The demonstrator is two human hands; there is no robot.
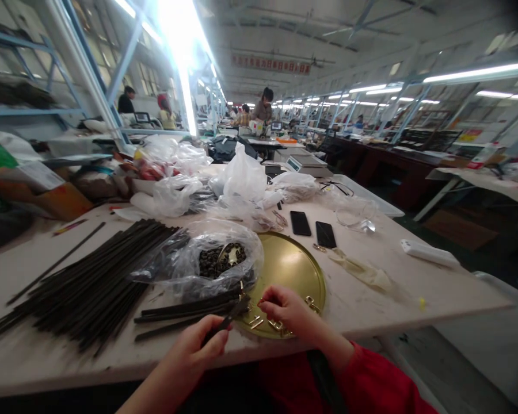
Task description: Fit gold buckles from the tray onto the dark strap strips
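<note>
My left hand [206, 340] is closed in a pinch on a dark strip [238, 311], its far end reaching over the near left edge of the gold tray [294, 261]. My right hand [288, 311] is above the tray's near part, fingers curled and thumb drawn in to them — I cannot tell whether anything small sits between the tips. Gold metal pieces [256, 322] lie on the tray beneath and around that hand, near its front rim.

Left of the tray, just beside it, an open clear bag [187, 280] holds small dark pieces [209, 265]. A few loose strips [185, 310] lie in front of that bag, and a large pile of strips [86, 284] spreads farther left from the tray. Beyond the tray's back right edge are 2 phones [300, 223]; right of the tray, crumpled yellowish plastic [362, 271] and — farther off — a white device [429, 253] rest on the table [354, 313].
</note>
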